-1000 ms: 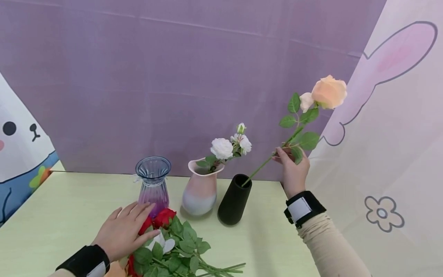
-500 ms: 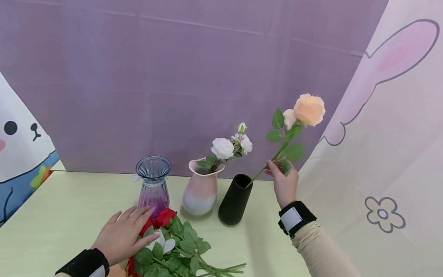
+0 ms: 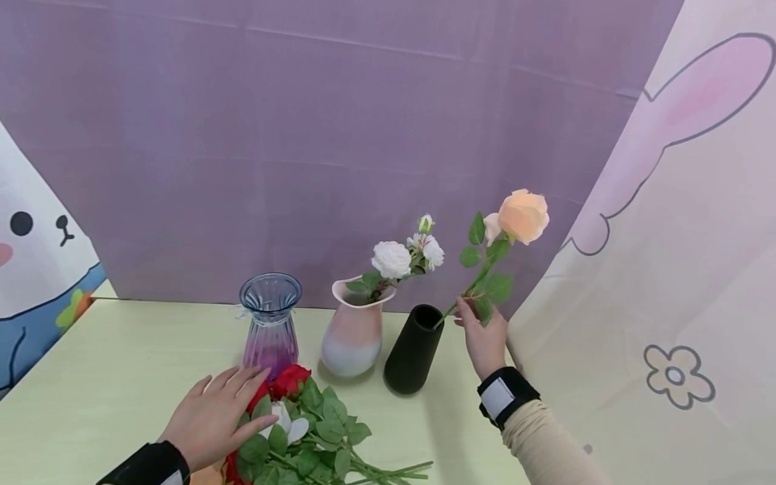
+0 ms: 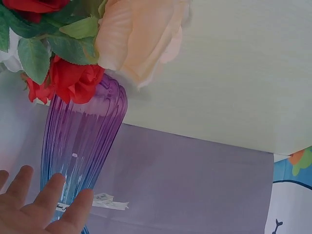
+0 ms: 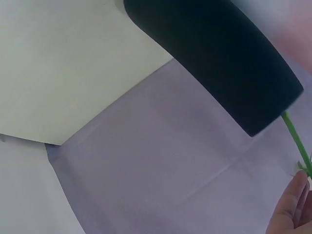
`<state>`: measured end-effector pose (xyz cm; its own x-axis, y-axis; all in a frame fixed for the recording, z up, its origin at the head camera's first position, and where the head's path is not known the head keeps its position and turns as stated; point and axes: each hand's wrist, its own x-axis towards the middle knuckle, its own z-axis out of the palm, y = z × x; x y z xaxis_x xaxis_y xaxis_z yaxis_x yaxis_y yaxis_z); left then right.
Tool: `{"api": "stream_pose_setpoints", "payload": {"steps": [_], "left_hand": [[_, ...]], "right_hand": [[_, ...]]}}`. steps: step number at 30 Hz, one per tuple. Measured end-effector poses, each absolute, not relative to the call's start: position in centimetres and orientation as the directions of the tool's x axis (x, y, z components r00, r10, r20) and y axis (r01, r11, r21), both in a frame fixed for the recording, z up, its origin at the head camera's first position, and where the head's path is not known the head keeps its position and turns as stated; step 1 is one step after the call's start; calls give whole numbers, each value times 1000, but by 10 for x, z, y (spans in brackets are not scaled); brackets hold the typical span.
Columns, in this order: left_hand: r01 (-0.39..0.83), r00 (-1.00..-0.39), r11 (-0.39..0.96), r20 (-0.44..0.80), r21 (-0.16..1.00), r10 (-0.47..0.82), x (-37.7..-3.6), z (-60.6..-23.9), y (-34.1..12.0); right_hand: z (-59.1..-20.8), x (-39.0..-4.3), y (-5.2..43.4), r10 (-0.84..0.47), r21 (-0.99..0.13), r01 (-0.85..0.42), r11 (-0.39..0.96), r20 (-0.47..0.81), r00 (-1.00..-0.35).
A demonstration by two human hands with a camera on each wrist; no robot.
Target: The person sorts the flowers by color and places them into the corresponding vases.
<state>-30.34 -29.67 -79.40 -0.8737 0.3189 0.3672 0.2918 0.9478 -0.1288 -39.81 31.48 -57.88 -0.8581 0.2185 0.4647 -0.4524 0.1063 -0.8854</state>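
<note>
My right hand (image 3: 485, 337) pinches the green stem of a peach rose (image 3: 524, 217), which leans to the right with a small bud beside the bloom. The lower end of its stem is inside the mouth of a black vase (image 3: 412, 353), hidden from sight. In the right wrist view the stem (image 5: 296, 139) runs from the vase rim to my fingertips. My left hand (image 3: 212, 417), fingers spread and fairly straight, is over a heap of flowers with red roses (image 3: 291, 380), a white bloom and leafy stems (image 3: 330, 431). Another peach rose (image 4: 139, 39) shows in the left wrist view.
A blue-to-purple ribbed glass vase (image 3: 270, 323) stands behind the flower heap. Next to it, a pink and pale blue vase (image 3: 351, 337) holds white flowers (image 3: 391, 259). A purple cloth (image 3: 303, 135) hangs behind the table (image 3: 151, 350).
My right hand has moved down and to the left with the peach rose, and the stem has slid deeper into the black vase. The left hand has hardly moved.
</note>
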Motion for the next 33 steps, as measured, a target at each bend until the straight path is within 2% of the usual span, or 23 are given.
{"api": "stream_pose_setpoints", "payload": {"steps": [3,7,10,13,17,20,23,25,27,28,33], "left_hand": [[291,-872,948,370,-132,319,-304,-798,-298],[285,-882,948,348,-138,316,-304,-800,-298],[281,-888,950,338,-140,312,-303,-799,-297],[280,-889,951,338,-134,310,-301,-799,-297],[271,-890,953,342,-133,301,-301,-803,-299],[261,-894,955,339,-137,293,-301,-807,-300],[260,-900,955,323,-140,292,-300,-807,-300],[265,-900,954,319,-142,297,-299,-807,-301],[268,-898,952,320,-147,302,-299,-807,-301],[268,-896,952,324,-150,304,-299,-807,-302],[266,-893,951,331,-155,304,-299,-812,-304]], "right_hand": [[-604,-419,325,217,-887,-422,187,456,-863],[-657,-464,349,233,-884,-410,225,457,-858],[-688,-492,364,241,-896,-401,189,438,-866],[-703,-506,371,245,-903,-394,173,426,-871],[-700,-494,364,243,-904,-370,216,417,-876],[-666,-458,341,247,-898,-345,273,412,-877],[-632,-422,317,248,-873,-375,312,456,-855],[-627,-410,311,224,-871,-355,340,442,-869],[-647,-416,315,204,-866,-356,350,442,-874],[-656,-419,317,189,-879,-321,353,403,-896],[-749,-456,342,131,-880,-271,391,345,-930]]}}
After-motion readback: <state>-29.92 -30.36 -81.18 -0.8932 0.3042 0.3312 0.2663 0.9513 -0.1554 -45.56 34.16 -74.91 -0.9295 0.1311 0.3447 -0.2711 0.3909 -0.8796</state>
